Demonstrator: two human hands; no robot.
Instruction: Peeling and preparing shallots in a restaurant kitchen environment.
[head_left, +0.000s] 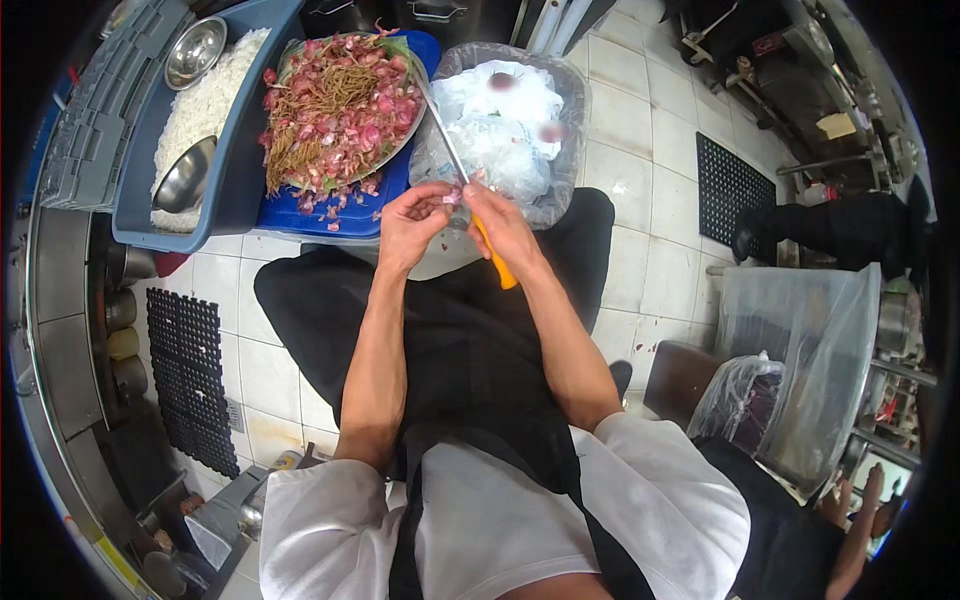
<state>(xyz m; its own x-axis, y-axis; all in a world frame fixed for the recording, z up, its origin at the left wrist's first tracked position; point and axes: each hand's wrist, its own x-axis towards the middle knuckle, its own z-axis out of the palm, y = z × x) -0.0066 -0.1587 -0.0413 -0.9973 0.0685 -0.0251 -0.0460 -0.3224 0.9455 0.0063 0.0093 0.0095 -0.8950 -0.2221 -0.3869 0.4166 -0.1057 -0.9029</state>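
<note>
My right hand (504, 225) grips a knife (448, 139) by its orange-yellow handle, with the long blade pointing up and to the left. Between the fingertips of my left hand (414, 229) is a small pinkish shallot (451, 198), close beside the base of the blade. Beyond my left hand, a heap of red shallot skins and pieces (367, 139) with dry brown roots on top covers a round tray (414, 129). The tray rests on a blue plastic surface (397, 169), where loose skins are scattered. Beyond my right hand stands a plastic-lined tub (574, 142) holding crumpled plastic bags (495, 146).
At left, a blue-grey bin (244, 142) holds white rice (199, 97) and two metal bowls (195, 52). Black perforated mats (187, 375) lie on the white tiled floor (622, 180). A translucent plastic container (799, 360) stands at right. Another person's dark-clad leg (832, 232) and, lower, a hand (870, 491) show.
</note>
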